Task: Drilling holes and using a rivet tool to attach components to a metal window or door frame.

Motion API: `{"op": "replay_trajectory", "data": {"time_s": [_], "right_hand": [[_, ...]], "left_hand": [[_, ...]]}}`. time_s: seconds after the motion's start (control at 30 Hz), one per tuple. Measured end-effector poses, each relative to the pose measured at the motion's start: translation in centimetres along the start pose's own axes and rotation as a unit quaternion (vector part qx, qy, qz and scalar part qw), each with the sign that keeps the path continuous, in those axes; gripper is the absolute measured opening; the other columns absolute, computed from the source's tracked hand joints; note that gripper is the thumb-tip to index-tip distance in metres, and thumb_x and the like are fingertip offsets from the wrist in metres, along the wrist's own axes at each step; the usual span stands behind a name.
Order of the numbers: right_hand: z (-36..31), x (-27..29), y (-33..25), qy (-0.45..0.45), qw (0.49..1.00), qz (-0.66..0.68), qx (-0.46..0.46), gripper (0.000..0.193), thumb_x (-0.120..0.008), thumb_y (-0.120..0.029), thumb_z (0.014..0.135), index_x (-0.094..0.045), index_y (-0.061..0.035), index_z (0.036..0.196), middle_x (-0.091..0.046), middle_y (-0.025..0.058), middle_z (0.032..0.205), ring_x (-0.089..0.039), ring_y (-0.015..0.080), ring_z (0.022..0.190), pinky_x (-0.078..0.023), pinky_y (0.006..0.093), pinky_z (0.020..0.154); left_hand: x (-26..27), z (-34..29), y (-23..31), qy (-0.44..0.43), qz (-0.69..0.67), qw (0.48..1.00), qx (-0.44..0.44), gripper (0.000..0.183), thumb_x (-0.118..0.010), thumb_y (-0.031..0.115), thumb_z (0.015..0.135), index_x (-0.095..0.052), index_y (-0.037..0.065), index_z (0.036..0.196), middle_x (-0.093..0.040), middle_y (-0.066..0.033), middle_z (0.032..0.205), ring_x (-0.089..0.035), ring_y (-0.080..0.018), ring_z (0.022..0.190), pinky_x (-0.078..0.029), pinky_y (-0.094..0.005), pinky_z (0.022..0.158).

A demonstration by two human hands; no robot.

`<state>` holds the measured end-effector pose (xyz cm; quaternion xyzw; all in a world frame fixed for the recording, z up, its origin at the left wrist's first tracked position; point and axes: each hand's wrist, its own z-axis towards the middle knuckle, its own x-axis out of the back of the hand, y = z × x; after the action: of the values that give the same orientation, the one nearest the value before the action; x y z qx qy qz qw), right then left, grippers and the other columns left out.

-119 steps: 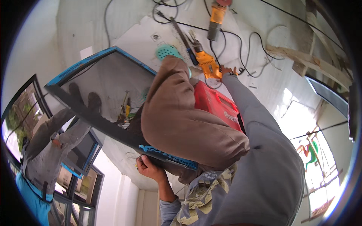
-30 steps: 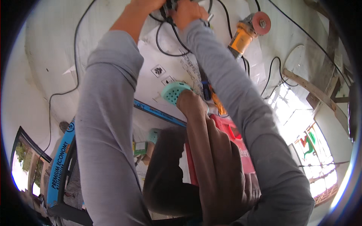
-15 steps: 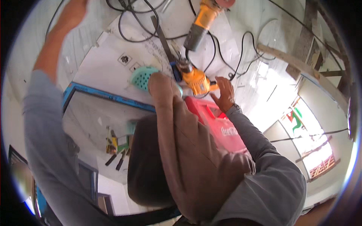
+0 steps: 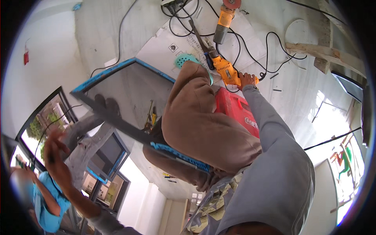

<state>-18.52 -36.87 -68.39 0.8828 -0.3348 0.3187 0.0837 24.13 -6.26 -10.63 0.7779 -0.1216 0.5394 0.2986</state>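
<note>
My right hand [image 4: 247, 81] is wrapped around the rear handle of an orange power drill [image 4: 227, 72], which lies beside my teal clog [image 4: 186, 60]. My left hand [image 4: 56, 152] is raised at the left, slightly blurred, with its fingers apart and nothing visible in it. Between my hands, a dark-framed glass panel [image 4: 117, 121] with blue tape along its edges is next to my bent leg. Its glass is reflective. Close to my right forearm stands a red plastic crate [image 4: 233, 109].
An orange angle grinder [image 4: 224, 24] lies beyond the drill among black cables [image 4: 252, 58]. Printed cardboard [image 4: 158, 49] covers some floor. A wooden beam [image 4: 325, 55] is at right. At left are another person in a blue top [image 4: 51, 211] and dark window frames [image 4: 43, 117].
My right hand has closed on the drill's handle. My left hand has swung from the upper left down to the lower left. The view has shifted, showing more of the panel.
</note>
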Motion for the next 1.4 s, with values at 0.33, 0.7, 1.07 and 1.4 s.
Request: {"op": "replay_trajectory", "data": {"time_s": [0.33, 0.7, 1.07, 1.4], "right_hand": [[0.2, -0.2, 0.1, 0.051, 0.998, 0.028, -0.020, 0.060, -0.079, -0.022, 0.074, -0.054, -0.0245, 0.128, -0.058, 0.0078, 0.116, -0.057, 0.0246, 0.115, -0.025, 0.0530, 0.109], [2.5, -1.2, 2.8, 0.027, 0.998, -0.034, 0.049, 0.067, -0.085, -0.037, 0.069, -0.054, -0.0236, 0.126, -0.059, 0.0054, 0.116, -0.057, 0.0236, 0.115, -0.030, 0.0538, 0.105], [2.4, -0.4, 2.1, 0.031, 0.998, -0.040, 0.034, 0.085, -0.085, -0.030, 0.068, -0.041, -0.0216, 0.140, -0.053, 0.0102, 0.125, -0.053, 0.0306, 0.119, -0.025, 0.0579, 0.111], [1.3, 1.0, 0.7, 0.015, 0.998, -0.052, -0.012, 0.088, -0.083, -0.032, 0.069, -0.037, -0.0238, 0.144, -0.042, 0.0114, 0.144, -0.038, 0.0331, 0.136, -0.017, 0.0632, 0.113]], "left_hand": [[-10.5, -29.9, 3.9, 0.114, -0.297, 0.880, 0.353, 0.039, -0.051, 0.031, 0.101, -0.058, -0.001, 0.122, -0.067, -0.0148, 0.093, -0.058, -0.0153, 0.069, -0.048, -0.0296, 0.062], [-15.2, -35.3, 4.2, 0.076, -0.353, 0.766, 0.532, 0.034, -0.046, 0.023, 0.103, -0.054, 0.001, 0.128, -0.068, -0.0128, 0.094, -0.056, -0.0131, 0.067, -0.044, -0.0285, 0.063], [-16.1, -31.6, 4.4, 0.046, -0.354, 0.780, 0.513, 0.037, -0.050, 0.029, 0.103, -0.055, 0.002, 0.128, -0.069, -0.0113, 0.093, -0.057, -0.0121, 0.068, -0.045, -0.0264, 0.063], [-19.4, -33.1, 4.5, 0.064, -0.414, 0.750, 0.511, 0.027, -0.050, 0.022, 0.102, -0.060, 0.002, 0.117, -0.053, -0.0024, 0.069, -0.046, -0.0093, 0.060, -0.040, -0.0246, 0.060]]}}
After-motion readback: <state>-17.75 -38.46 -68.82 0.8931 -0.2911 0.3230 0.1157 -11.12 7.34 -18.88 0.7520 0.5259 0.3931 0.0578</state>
